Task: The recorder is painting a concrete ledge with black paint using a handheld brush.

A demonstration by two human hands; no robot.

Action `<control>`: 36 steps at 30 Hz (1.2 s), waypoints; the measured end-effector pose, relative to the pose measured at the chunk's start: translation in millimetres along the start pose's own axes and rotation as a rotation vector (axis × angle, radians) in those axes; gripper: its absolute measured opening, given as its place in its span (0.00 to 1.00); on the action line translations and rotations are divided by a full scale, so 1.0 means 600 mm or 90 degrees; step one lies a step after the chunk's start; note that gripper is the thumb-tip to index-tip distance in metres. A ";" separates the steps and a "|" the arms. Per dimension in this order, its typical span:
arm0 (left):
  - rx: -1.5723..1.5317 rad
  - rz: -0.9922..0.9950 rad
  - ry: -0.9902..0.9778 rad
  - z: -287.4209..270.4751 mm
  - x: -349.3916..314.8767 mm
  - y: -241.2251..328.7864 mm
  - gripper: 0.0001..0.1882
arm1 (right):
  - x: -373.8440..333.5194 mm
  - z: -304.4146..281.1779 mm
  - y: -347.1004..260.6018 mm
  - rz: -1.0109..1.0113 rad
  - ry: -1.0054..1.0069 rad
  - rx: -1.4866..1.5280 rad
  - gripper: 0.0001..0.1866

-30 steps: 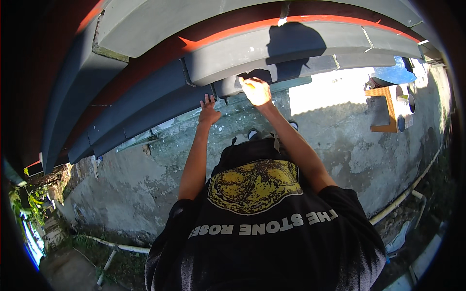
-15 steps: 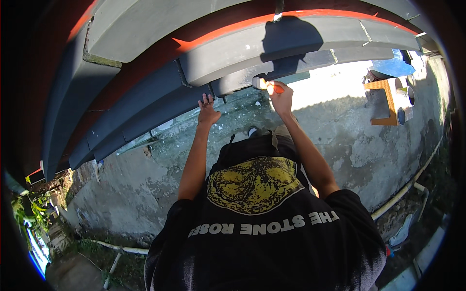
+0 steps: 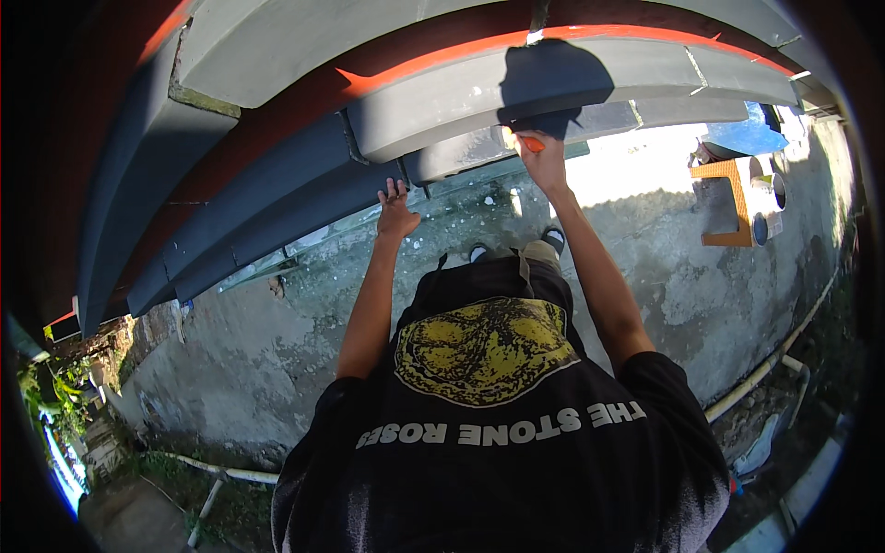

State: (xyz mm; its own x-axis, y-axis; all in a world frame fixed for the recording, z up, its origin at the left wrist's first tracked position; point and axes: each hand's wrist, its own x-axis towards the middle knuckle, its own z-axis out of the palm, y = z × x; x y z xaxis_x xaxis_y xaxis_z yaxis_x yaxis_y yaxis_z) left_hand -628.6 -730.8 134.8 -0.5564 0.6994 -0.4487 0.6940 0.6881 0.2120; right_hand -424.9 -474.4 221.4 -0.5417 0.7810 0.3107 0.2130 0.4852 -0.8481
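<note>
My right hand (image 3: 544, 168) is closed round the orange handle of a paintbrush (image 3: 532, 144). The brush's head meets the lower edge of a grey stepped ledge (image 3: 442, 152), partly in the shadow of my head; whether its bristles touch cannot be made out. To the left, my left hand (image 3: 397, 214) has its fingers spread and raised against the dark grey lower edge, near a vertical joint. It holds nothing. Higher up, a red band (image 3: 442, 55) runs between the grey layers.
Paint-spotted concrete ground (image 3: 369, 304) lies below, with my feet on it. On the right stand an orange-brown frame-like box (image 3: 737, 198), whitish round containers (image 3: 772, 192) and a blue sheet (image 3: 742, 136). A pale pipe (image 3: 761, 378) runs along the lower right; another pipe (image 3: 230, 472) crosses lower left.
My right hand has moved slightly up and to the right with the paintbrush, and the brush head has turned closer to the ledge. My left hand stays in place. Both feet now show.
</note>
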 end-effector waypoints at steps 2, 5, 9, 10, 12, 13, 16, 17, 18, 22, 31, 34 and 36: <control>0.019 0.006 0.002 0.001 0.000 -0.007 0.48 | -0.026 0.002 0.025 -0.037 -0.056 -0.032 0.09; -0.070 -0.042 -0.029 -0.004 -0.004 0.002 0.48 | -0.039 -0.031 0.011 0.010 -0.099 -0.068 0.10; -0.019 -0.029 -0.014 0.003 -0.006 -0.002 0.48 | -0.037 -0.030 -0.007 0.023 -0.012 -0.046 0.09; 0.002 -0.016 -0.001 0.006 -0.007 -0.006 0.48 | -0.036 -0.021 -0.015 0.010 0.059 -0.031 0.09; -0.002 -0.014 -0.011 0.000 -0.002 0.002 0.48 | -0.047 0.012 -0.011 -0.004 0.037 -0.071 0.08; -0.010 -0.013 -0.023 -0.004 -0.001 0.006 0.48 | -0.058 0.036 -0.008 -0.017 0.013 -0.112 0.08; 0.037 0.000 0.000 0.008 0.007 -0.008 0.48 | -0.089 0.134 -0.039 -0.097 -0.055 0.014 0.04; 0.036 0.000 -0.005 0.014 0.005 -0.009 0.48 | -0.088 0.142 -0.062 -0.117 -0.070 0.087 0.04; 0.016 -0.004 0.006 0.015 0.005 -0.013 0.47 | -0.083 0.147 -0.076 -0.114 -0.128 0.098 0.03; -0.003 -0.014 0.005 0.015 0.007 -0.024 0.47 | -0.057 0.072 0.002 -0.109 -0.025 -0.003 0.07; -0.025 -0.029 -0.033 0.002 0.011 -0.016 0.45 | -0.088 0.121 -0.024 -0.065 -0.031 -0.026 0.07; 0.000 -0.017 -0.012 0.008 0.010 -0.018 0.45 | -0.109 0.183 -0.081 -0.401 -0.055 -0.060 0.06; -0.042 -0.023 -0.033 -0.004 0.006 -0.011 0.45 | -0.094 0.160 -0.086 -0.282 -0.074 0.046 0.11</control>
State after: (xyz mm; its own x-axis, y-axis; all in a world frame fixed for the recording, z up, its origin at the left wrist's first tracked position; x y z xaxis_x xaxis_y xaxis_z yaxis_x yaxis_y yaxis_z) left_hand -636.3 -732.3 133.8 -0.5546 0.6647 -0.5007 0.6415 0.7247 0.2515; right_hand -483.4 -581.2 206.2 -0.6564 0.4529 0.6033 -0.1153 0.7301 -0.6736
